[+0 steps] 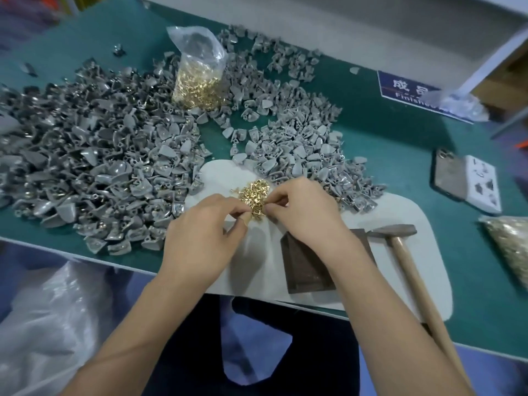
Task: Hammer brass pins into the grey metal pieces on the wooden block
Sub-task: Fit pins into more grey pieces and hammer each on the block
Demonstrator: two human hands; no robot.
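Observation:
A small heap of brass pins [253,194] lies on a white cloth [405,252] in the middle of the green table. My left hand [200,238] and my right hand [303,212] meet at the near edge of the heap, fingertips pinching pins. The dark wooden block [303,267] lies on the cloth, partly under my right wrist, with nothing on it. A hammer [400,244] with a wooden handle lies to the right of the block. Grey metal pieces are piled on the left [85,167] and behind the cloth [300,150].
A clear bag of brass pins [197,78] stands at the back. Another bag of pins [508,247] lies at the right edge. A phone [448,175] and a white tray [483,187] sit to the right. A blue sign [411,92] lies behind them.

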